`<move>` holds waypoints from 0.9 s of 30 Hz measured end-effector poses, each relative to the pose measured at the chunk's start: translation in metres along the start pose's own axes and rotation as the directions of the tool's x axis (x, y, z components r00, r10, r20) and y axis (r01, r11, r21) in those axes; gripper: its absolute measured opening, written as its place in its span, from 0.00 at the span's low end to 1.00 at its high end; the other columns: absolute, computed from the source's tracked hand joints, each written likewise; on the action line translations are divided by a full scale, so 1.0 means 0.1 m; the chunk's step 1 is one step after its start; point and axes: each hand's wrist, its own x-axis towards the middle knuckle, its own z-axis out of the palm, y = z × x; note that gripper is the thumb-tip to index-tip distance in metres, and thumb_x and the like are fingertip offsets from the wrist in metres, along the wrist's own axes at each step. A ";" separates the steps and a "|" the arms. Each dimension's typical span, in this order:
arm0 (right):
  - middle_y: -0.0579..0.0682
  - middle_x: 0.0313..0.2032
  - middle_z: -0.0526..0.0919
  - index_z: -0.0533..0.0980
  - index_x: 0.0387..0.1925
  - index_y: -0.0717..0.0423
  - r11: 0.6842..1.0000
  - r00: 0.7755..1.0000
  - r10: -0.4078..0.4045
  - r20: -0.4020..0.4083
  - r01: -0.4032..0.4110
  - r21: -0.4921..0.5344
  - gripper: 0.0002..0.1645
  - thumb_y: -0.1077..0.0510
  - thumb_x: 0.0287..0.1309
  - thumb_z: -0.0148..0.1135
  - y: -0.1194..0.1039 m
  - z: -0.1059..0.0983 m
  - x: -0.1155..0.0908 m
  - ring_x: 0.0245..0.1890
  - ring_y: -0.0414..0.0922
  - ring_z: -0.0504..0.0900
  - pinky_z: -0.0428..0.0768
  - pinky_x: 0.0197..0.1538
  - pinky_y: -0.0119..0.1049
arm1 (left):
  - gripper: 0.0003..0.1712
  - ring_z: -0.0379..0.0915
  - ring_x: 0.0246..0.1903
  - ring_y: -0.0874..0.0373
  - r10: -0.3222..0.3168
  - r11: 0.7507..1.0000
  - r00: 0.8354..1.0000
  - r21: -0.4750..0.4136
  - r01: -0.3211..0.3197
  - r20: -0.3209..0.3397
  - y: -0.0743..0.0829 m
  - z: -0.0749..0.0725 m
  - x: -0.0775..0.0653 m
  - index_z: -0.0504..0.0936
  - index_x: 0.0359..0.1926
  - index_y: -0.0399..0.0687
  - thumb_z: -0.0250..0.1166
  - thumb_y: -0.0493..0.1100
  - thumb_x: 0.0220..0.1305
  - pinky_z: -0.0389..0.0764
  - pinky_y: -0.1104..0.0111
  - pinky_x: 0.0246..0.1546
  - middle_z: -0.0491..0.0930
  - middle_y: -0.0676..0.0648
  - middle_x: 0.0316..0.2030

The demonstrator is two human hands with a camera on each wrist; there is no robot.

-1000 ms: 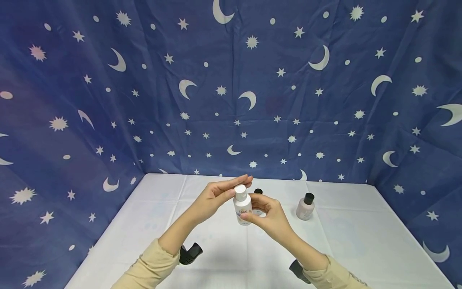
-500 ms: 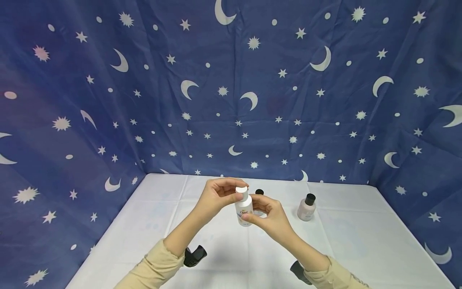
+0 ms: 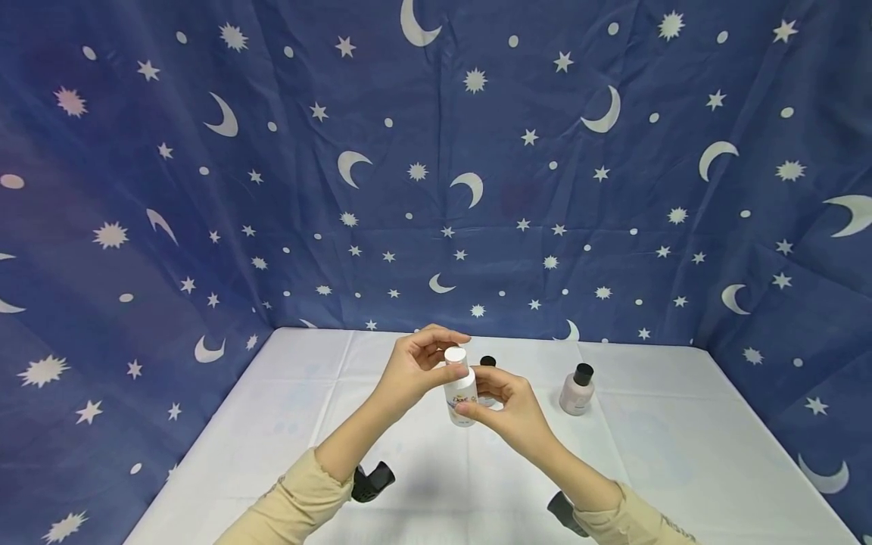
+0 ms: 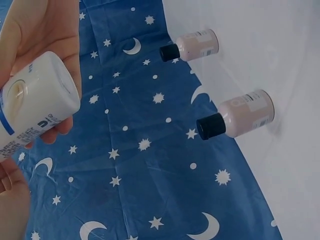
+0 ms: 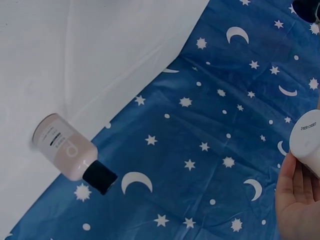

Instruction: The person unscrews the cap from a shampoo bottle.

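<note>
A small white lotion bottle (image 3: 461,397) with a printed label is held up over the table, cap upward. My right hand (image 3: 511,401) grips its body, thumb across the label and fingers behind. At the top, my left hand (image 3: 414,371) has its thumb against the front of the white flip-top cap (image 3: 456,354), with bent fingers round the far side. The right wrist view shows the bottle's round base (image 5: 306,134), printed with a date code. In the left wrist view the bottle (image 4: 42,97) crosses the left edge, and its cap is out of frame.
A pale pink bottle (image 3: 577,393) with a black cap stands on the white-covered table (image 3: 654,439), right of my hands. A similar bottle (image 3: 487,362) stands behind my right hand, partly hidden. A blue moon-and-star curtain (image 3: 381,197) surrounds the table's back and sides.
My left hand's fingers went from stretched out past the cap to bent around it, and its thumb slid across the cap's front. My right hand and the bottle stayed nearly still.
</note>
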 end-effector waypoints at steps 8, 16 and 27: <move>0.62 0.41 0.84 0.76 0.49 0.66 1.000 1.000 0.006 -0.004 -0.006 0.000 0.22 0.65 0.50 0.68 0.00 0.00 -0.01 0.41 0.31 0.81 0.81 0.47 0.31 | 0.32 0.74 0.53 0.65 0.027 1.000 0.997 -0.015 -0.026 0.073 -0.04 -0.04 -0.04 0.71 0.56 0.25 0.68 0.45 0.58 0.74 0.70 0.59 0.79 0.48 0.51; 0.61 0.42 0.84 0.76 0.49 0.65 1.000 1.000 0.024 0.007 -0.024 -0.001 0.22 0.64 0.50 0.68 0.01 -0.01 -0.02 0.41 0.32 0.81 0.81 0.48 0.32 | 0.34 0.63 0.65 0.60 0.005 1.000 0.973 0.028 -0.012 0.231 -0.04 -0.14 -0.08 0.60 0.69 0.44 0.48 0.58 0.70 0.62 0.50 0.67 0.65 0.36 0.65; 0.61 0.42 0.84 0.77 0.48 0.65 1.000 1.000 0.030 0.008 -0.030 0.005 0.21 0.63 0.51 0.69 0.02 0.02 -0.01 0.41 0.32 0.81 0.82 0.47 0.32 | 0.27 0.70 0.59 0.65 -0.021 0.998 0.967 0.068 0.004 0.256 -0.04 -0.16 -0.09 0.63 0.66 0.35 0.49 0.44 0.72 0.69 0.69 0.63 0.71 0.30 0.58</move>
